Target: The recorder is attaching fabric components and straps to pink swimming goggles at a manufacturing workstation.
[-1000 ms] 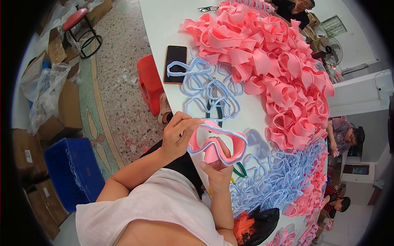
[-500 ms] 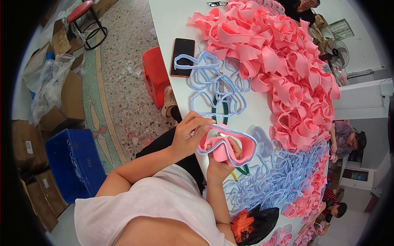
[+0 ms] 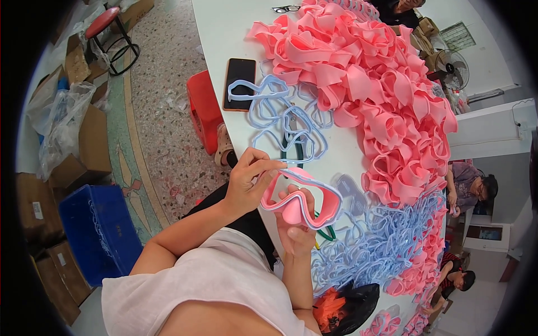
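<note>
Near the centre of the frame, just below the middle, the person holds one pink soft-rubber swim-mask skirt with a pale blue rim [image 3: 302,199]. The left hand [image 3: 249,185] pinches the mask's upper left edge, thumb and fingers closed on the blue rim. The right hand [image 3: 294,229] grips the mask from underneath, its fingers wrapped over the pink nose part. The mask is lifted off the long white table [image 3: 224,33], which runs from the top centre down to the lower right.

On the table, above the mask, lie a few loose pale blue rubber frame rings [image 3: 286,120], overlapping so that an exact count cannot be told. One black smartphone in an orange case [image 3: 239,84] lies at their upper left, partly under one ring. A large heap of pink rubber mask skirts [image 3: 370,84] fills the upper right, far too many to count. A tangled pile of pale blue rubber rings [image 3: 381,246] lies in the lower right, with more pink pieces beyond it. One pair of spectacles [image 3: 287,8] rests at the top edge.

On the floor at left stand one red plastic stool [image 3: 204,109], one blue plastic crate [image 3: 95,229] and one round red-seated metal stool [image 3: 109,28] in the upper left, among several brown cardboard boxes [image 3: 84,145]. Two other people [image 3: 471,187] are at the right edge.
</note>
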`<state>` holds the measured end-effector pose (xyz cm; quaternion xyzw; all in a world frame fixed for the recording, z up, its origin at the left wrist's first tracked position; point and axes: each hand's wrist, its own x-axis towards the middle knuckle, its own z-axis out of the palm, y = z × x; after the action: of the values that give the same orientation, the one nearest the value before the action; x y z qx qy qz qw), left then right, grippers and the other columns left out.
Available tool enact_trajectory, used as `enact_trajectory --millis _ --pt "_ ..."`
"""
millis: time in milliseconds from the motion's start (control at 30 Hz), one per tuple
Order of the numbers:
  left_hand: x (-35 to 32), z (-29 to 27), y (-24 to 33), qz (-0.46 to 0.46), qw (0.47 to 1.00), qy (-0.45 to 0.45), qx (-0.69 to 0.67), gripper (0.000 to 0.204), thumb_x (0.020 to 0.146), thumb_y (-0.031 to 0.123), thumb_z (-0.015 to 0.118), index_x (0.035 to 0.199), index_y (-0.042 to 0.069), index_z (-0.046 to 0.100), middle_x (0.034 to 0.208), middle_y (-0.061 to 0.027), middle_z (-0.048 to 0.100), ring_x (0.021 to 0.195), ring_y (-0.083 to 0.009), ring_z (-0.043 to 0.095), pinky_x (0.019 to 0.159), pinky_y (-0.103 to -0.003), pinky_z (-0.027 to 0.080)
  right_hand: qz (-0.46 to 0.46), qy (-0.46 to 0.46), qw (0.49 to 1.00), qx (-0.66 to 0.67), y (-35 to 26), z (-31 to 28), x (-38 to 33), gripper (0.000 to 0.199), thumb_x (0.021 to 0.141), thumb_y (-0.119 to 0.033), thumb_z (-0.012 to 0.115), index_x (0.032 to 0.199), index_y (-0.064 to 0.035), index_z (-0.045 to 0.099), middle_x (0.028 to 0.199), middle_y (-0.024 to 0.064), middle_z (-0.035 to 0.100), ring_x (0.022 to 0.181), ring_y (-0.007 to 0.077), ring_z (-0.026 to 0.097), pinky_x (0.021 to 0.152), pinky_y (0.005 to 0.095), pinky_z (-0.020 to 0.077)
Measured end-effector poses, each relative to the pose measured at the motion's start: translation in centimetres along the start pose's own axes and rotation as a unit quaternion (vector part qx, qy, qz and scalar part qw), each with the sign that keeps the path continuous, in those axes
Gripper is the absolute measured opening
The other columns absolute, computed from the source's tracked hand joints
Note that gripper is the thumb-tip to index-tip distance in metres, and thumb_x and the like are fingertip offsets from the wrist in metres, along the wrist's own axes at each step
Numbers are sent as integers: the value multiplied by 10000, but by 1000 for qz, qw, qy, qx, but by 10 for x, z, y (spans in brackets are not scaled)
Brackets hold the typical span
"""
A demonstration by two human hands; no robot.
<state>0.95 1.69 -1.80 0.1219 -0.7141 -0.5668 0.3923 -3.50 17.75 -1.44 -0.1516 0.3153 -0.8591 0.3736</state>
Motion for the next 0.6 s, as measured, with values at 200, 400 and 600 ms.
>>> enact_trajectory --millis 200,400,600 --pt "3 -10 4 105 993 23 49 198 874 -19 638 1050 39 707 909 -60 481 701 -118 484 580 -231 404 14 15 999 41 -8 -7 -3 827 797 -384 739 1445 -55 343 1464 171 400 1341 318 422 1137 512 293" --pt "3 -18 11 143 987 8 67 185 876 -8 641 1047 27 701 905 -68 475 668 -103 417 536 -223 332 -102 169 963 -185 -35 -21 1 651 906 -320 650 1417 -4 400 1381 141 488 1230 246 520 1036 370 406" --pt "1 -14 11 150 985 -18 79 204 871 -44 634 1054 20 696 913 -76 465 631 -104 454 515 -228 383 -41 175 893 -413 -66 -1 6 361 829 23 664 1169 20 545 1050 73 601 977 128 575 889 278 453"
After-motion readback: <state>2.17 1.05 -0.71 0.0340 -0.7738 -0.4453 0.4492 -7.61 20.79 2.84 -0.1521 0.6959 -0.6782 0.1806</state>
